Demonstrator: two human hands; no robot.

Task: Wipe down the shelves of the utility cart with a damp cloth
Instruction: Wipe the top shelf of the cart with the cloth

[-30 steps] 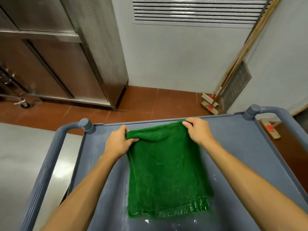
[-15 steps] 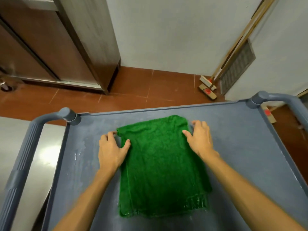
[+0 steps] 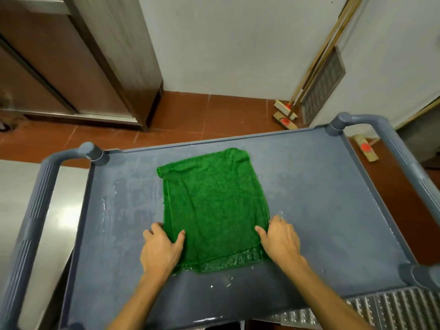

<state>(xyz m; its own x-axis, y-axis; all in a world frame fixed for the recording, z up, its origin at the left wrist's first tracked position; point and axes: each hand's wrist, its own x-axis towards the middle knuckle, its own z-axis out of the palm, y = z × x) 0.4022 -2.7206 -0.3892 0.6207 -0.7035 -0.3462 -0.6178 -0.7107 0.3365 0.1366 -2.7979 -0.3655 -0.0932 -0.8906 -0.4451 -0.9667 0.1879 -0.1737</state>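
Observation:
A green cloth (image 3: 214, 206) lies spread flat on the wet grey-blue top shelf (image 3: 333, 198) of the utility cart, its fringed near edge towards me. My left hand (image 3: 160, 251) is at the cloth's near left corner, thumb on top of the fabric and fingers at its edge. My right hand (image 3: 279, 241) grips the near right corner the same way. Water droplets and smears show on the shelf around the cloth.
The cart has raised rims and tubular handles at the left (image 3: 35, 210) and right (image 3: 404, 163). A steel counter (image 3: 14, 222) is beside it on the left, a steel cabinet (image 3: 95, 55) behind. Brooms (image 3: 285, 115) and a vent grille (image 3: 321, 86) lean in the corner. A metal grating (image 3: 381, 310) lies near right.
Both hands let go of the cloth's far corners after laying it flat, then slid back along its sides to the near corners. The view tilted down over the cart.

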